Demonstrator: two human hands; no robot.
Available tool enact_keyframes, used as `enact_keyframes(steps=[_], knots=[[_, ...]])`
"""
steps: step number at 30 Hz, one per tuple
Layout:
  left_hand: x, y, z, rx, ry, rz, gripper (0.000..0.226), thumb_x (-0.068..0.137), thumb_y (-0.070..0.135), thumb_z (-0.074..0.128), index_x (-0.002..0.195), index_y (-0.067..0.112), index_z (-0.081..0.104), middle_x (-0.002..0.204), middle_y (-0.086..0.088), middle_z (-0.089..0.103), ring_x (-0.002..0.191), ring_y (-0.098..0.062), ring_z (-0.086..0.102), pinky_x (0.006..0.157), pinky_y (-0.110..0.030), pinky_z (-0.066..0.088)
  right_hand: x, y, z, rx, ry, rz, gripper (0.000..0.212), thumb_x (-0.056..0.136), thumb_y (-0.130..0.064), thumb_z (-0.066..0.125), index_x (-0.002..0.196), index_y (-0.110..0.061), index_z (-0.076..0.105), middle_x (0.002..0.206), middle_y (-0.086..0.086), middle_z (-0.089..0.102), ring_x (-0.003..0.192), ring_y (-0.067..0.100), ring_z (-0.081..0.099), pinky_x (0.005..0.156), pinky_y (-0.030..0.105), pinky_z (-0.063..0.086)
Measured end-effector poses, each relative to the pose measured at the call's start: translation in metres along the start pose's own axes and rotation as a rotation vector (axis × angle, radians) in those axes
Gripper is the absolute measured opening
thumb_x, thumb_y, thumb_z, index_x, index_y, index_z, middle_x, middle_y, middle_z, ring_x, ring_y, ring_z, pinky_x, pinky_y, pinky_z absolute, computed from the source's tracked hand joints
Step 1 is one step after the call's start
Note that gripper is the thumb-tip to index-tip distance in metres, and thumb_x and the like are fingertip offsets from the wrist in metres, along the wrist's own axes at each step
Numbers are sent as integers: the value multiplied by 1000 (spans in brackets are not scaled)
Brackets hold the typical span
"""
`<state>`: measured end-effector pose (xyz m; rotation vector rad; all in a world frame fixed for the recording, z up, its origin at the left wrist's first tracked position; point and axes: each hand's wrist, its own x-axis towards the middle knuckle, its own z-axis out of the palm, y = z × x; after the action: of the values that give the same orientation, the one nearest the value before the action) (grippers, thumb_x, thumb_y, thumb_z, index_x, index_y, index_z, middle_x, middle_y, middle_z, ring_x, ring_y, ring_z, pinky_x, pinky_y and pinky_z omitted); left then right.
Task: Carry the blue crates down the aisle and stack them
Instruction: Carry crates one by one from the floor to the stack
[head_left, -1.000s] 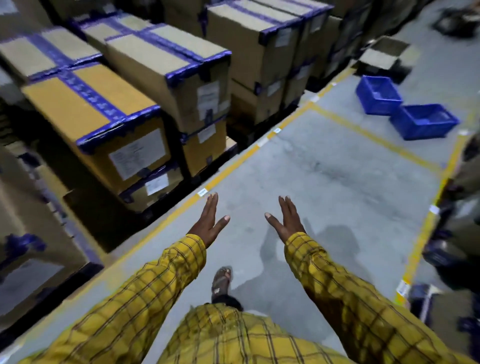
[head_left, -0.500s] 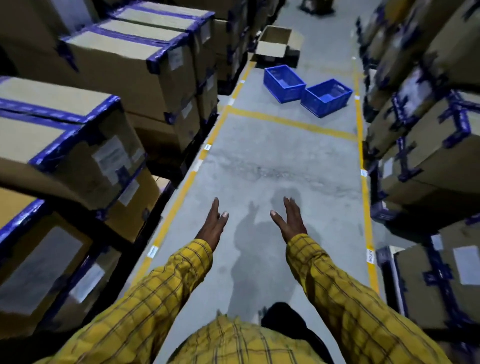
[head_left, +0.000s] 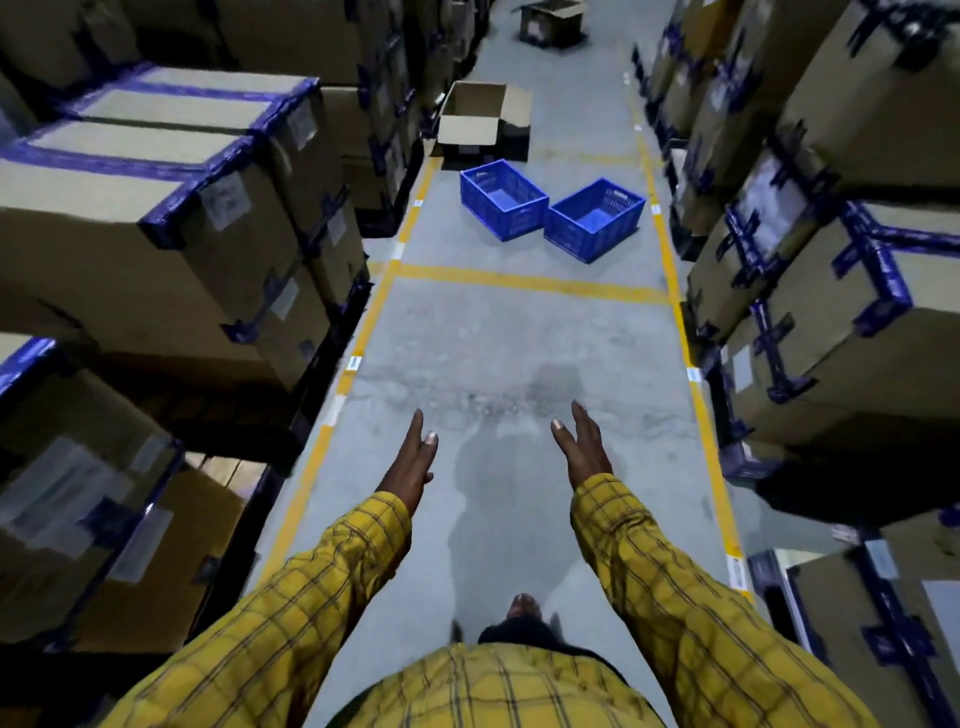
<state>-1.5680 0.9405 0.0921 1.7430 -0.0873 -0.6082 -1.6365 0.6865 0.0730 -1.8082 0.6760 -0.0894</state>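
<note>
Two empty blue plastic crates sit on the grey aisle floor ahead, beyond a yellow cross line. The left crate (head_left: 503, 198) and the right crate (head_left: 595, 218) touch at a corner and stand at angles to each other. My left hand (head_left: 413, 465) and my right hand (head_left: 583, 449) are stretched out in front of me, palms facing each other, fingers straight, holding nothing. Both hands are well short of the crates. Yellow checked sleeves cover my arms.
Stacked cardboard boxes with blue tape wall the aisle on the left (head_left: 171, 208) and right (head_left: 831, 260). An open cardboard box (head_left: 483, 122) sits just behind the crates, another (head_left: 553, 21) farther back. Yellow floor lines (head_left: 524, 283) mark the lane. My foot (head_left: 523, 605) shows below.
The view has swung to face straight down the aisle and I have walked forward; the crates are now centred and nearer. My hands stay open and held out.
</note>
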Motion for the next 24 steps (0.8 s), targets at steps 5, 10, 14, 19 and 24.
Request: enact_keyframes(steps=[5,10,14,19,24], knots=[[96,55,19,-19,30,25,64,96,58,38,153,47,11,162,13,12,148,-19,22,113,-46,37,94,-25,-43,4,2,20,67,97,-50,50,155,-32,21,163,-1,13,150,21,17,121,43,20],[179,93,40,-54,62,33,58,102,49,36,153,45,10,162,11,13,147,-18,25,111,-46,40,179,-52,-70,28,27,28,66,97,-48,52,154,-30,24,163,0,16,149,22,19,120,44,22],[251,111,46,-57,65,14,57,103,45,37,154,44,10,162,11,13,147,-20,25,112,-46,39,252,-67,-82,6,30,41,65,97,-47,51,154,-30,24,162,1,17,149,23,20,120,42,22],[363,136,44,-29,43,-17,60,102,46,39,155,42,10,164,8,11,146,-26,27,109,-40,39,359,-81,-86,-11,61,54,66,97,-48,52,154,-30,24,162,2,17,149,23,19,120,45,21],[486,175,35,-41,4,-28,61,103,40,41,156,37,10,164,6,12,147,-24,25,106,-40,41,462,-107,-84,9,98,111,68,95,-52,52,154,-32,25,163,-1,15,149,22,20,120,44,22]])
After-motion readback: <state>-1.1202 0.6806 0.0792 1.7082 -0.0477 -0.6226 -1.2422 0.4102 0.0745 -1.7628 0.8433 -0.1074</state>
